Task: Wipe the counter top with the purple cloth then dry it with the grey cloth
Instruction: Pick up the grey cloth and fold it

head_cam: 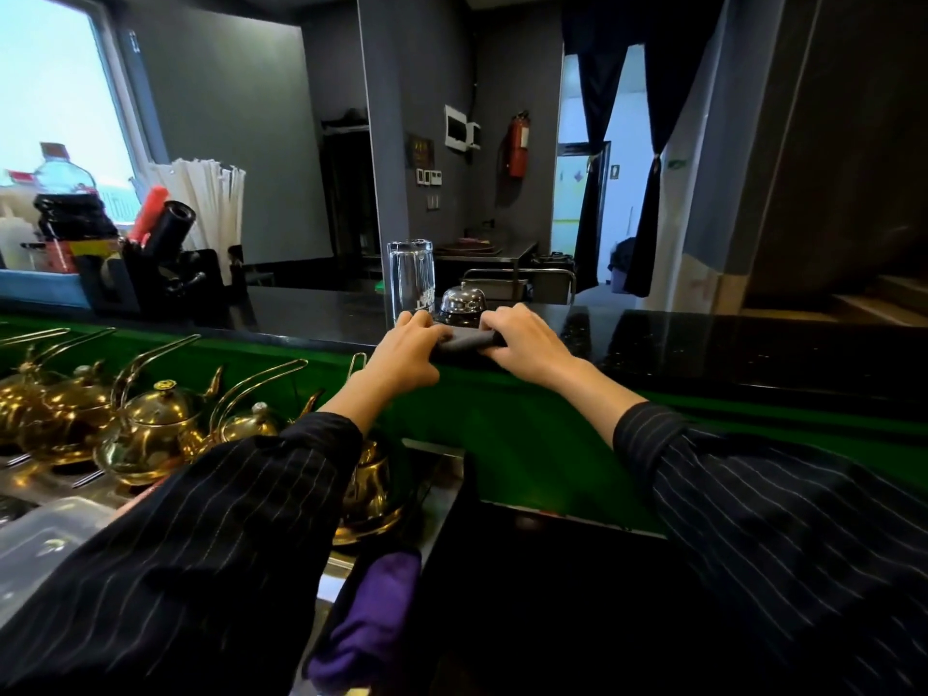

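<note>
A folded grey cloth lies on the near edge of the black counter top. My left hand grips its left end and my right hand grips its right end, fingers curled over it. The purple cloth hangs crumpled low in the foreground, below my left sleeve, at the edge of a lower metal surface. Most of the grey cloth is hidden under my fingers.
Just behind my hands stand a clear glass and a silver call bell. Several golden teapots crowd the lower shelf at left. A black holder with straws and utensils sits on the counter's far left. A green panel fronts the counter.
</note>
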